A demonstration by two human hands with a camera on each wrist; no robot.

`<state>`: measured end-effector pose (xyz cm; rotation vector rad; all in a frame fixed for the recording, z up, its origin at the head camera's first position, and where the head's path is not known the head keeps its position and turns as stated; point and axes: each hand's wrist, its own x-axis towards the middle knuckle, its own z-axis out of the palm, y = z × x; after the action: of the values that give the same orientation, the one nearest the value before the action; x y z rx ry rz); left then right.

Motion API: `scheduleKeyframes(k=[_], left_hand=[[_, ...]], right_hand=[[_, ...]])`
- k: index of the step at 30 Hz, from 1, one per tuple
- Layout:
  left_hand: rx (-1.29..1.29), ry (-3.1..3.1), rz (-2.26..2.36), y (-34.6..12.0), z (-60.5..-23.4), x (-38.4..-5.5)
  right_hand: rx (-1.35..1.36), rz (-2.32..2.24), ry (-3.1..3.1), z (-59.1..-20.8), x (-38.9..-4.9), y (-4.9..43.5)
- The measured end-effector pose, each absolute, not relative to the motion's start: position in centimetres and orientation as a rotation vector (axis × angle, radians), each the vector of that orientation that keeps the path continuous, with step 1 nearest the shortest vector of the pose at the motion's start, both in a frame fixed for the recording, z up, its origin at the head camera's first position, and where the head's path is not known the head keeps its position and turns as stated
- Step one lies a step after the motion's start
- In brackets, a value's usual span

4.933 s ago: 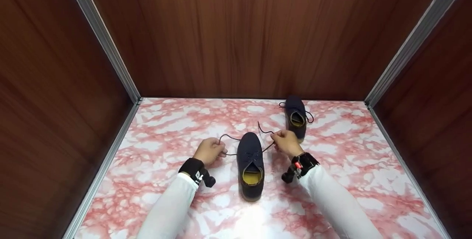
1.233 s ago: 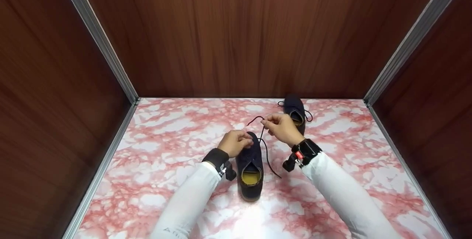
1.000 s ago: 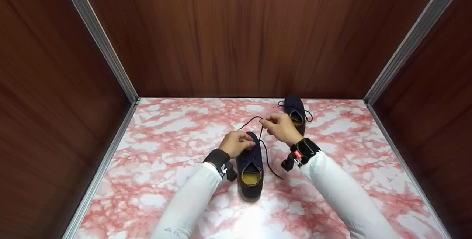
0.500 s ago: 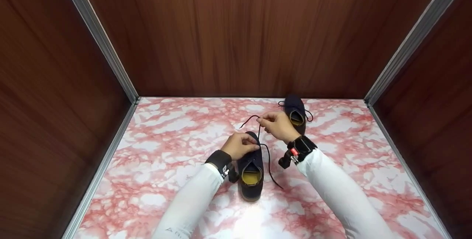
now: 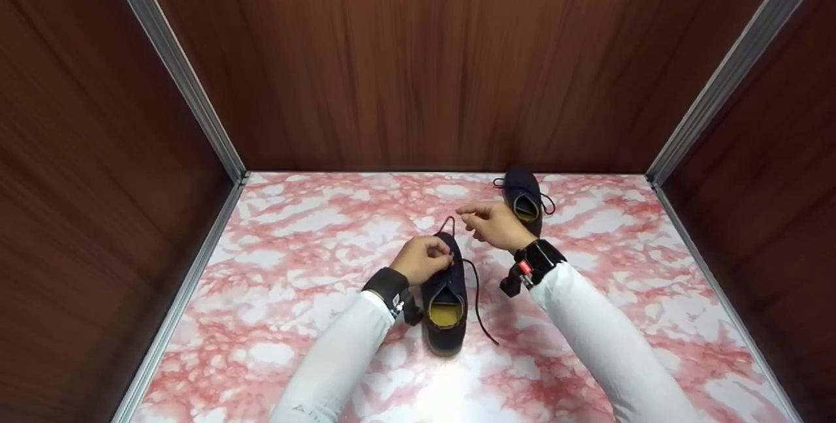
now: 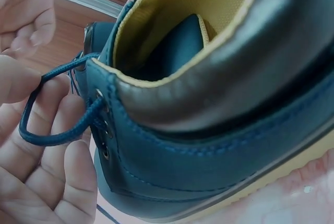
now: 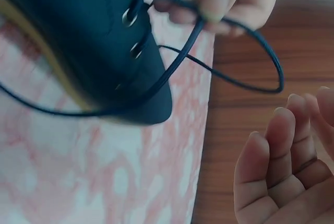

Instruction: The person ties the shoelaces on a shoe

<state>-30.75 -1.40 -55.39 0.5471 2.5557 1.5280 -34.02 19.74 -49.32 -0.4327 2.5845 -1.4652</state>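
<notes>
Your left hand [image 5: 421, 260] is pinching a thin, dark blue cord lace [image 6: 52, 139]; your right hand [image 5: 496, 224] is hovering, released, fingers loosely bent, right of the toe. The navy low shoe [image 5: 431, 289] is lying under your left hand, the nearer one, its long axis pointing away from you, toe foremost, showing yellow lining, metal eyelets and one lace end trailing rightward on the marbled red-and-white worktop [image 5: 294, 266].

White sleeves [image 5: 607, 338] end at black wristbands [image 5: 386, 284], the right one bearing a red patch [image 5: 525, 267].
</notes>
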Motion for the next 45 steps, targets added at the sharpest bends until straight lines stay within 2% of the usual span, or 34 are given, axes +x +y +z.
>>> scheduleKeyframes(k=[13, 26, 45], left_hand=[[0.502, 2.484, 1.615, -1.5, -55.8, -30.6], [0.48, 2.445, 1.641, -1.1, -55.6, -30.4], [0.33, 2.139, 1.891, -0.5, -54.9, -30.5]], right_hand=[[-0.371, -1.334, 2.646, -53.9, -33.1, 23.6], [-0.719, -1.046, 2.509, -56.3, -31.9, 23.3], [-0.731, -1.093, 2.595, -55.3, -32.1, 22.5]])
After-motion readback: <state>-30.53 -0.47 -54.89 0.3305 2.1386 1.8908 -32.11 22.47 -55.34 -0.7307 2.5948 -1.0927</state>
